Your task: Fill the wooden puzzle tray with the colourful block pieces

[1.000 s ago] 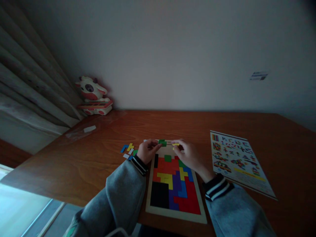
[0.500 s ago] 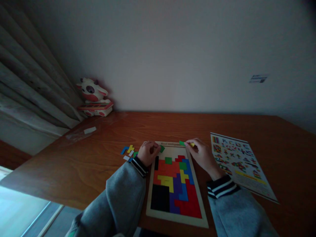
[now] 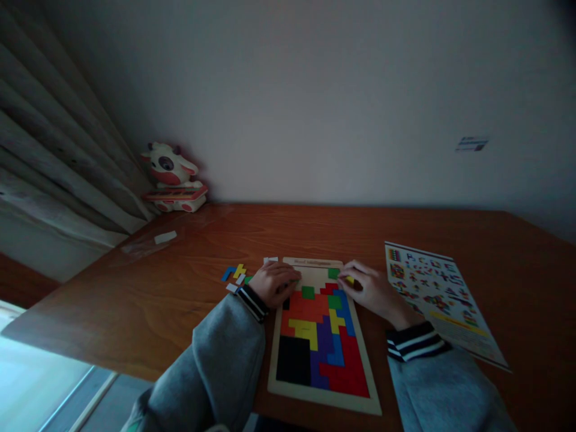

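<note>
A wooden puzzle board (image 3: 324, 403) lies on the table, partly filled with flat blocks in red, orange, yellow, blue, purple, green and black. My left hand (image 3: 272, 284) is over its upper left corner, fingers bent around a green puzzle piece (image 3: 296, 278) that they mostly cover. My right hand (image 3: 369, 291) is at the upper right edge, with a yellow puzzle piece (image 3: 350, 279) pinched in the fingers. Just left of those fingertips, another green piece (image 3: 333, 273) is in the board's top right area. Whether the fingers touch it, I cannot tell.
Several loose pieces, among them a yellow one (image 3: 240, 270), lie left of the board. A printed pattern sheet (image 3: 443, 300) is at the right. Farther back left are clear plastic wrapping (image 3: 139, 247) and a cow-shaped toy (image 3: 173, 177), near the curtain (image 3: 58, 144).
My left hand has turned palm down and now mostly covers its green piece. The green piece by my right fingertips has come down inside the board's top right area.
</note>
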`<state>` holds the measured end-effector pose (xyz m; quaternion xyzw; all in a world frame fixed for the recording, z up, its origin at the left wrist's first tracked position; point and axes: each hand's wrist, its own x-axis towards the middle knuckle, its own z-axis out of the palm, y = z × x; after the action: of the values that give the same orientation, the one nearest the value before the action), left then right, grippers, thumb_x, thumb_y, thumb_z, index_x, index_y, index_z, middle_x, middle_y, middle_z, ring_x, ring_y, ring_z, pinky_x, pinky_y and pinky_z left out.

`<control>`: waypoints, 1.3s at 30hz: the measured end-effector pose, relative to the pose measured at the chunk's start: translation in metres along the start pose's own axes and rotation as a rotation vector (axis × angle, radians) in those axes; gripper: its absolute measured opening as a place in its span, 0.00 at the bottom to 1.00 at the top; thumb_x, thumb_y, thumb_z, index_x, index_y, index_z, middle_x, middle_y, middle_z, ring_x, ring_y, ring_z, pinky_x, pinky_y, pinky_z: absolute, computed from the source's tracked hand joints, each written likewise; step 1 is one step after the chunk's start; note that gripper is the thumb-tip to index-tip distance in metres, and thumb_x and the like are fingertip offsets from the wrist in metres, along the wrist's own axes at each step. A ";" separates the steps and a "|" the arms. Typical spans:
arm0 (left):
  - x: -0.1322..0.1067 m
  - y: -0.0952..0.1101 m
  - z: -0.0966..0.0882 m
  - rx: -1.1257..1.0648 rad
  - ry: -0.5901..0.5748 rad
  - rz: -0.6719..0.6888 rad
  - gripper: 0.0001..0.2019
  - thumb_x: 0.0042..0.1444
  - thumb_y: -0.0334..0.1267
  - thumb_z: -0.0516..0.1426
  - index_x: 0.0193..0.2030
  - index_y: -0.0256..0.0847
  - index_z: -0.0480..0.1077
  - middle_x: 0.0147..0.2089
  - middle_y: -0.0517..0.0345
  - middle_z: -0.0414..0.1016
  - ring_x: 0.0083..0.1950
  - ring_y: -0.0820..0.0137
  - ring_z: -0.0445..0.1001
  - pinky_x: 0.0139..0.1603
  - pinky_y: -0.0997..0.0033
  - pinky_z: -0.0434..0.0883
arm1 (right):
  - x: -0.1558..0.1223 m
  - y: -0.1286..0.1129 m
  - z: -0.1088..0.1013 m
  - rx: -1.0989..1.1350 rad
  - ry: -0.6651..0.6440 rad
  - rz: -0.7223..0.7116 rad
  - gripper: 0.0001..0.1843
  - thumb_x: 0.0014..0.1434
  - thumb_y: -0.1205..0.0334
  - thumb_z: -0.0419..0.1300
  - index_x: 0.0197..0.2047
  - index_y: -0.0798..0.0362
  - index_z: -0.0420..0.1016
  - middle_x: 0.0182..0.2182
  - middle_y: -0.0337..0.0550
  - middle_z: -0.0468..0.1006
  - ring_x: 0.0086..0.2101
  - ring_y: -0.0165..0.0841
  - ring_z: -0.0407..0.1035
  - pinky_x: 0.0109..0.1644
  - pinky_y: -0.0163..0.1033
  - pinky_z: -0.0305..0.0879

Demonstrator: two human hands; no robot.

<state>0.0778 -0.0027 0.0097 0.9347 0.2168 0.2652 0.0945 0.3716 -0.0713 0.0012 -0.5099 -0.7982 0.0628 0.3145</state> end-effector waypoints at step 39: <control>-0.088 -0.052 -0.073 0.204 0.015 -0.181 0.16 0.58 0.41 0.58 0.52 0.44 0.75 0.49 0.50 0.80 0.53 0.59 0.76 0.55 0.57 0.73 | -0.003 0.013 0.010 -0.141 0.159 0.120 0.21 0.62 0.70 0.47 0.51 0.49 0.76 0.45 0.49 0.74 0.46 0.42 0.70 0.52 0.50 0.68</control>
<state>-0.0474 0.0082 0.0162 0.9142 0.3266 0.2390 0.0208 0.3765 -0.0654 -0.0136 -0.5811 -0.7411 -0.0157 0.3358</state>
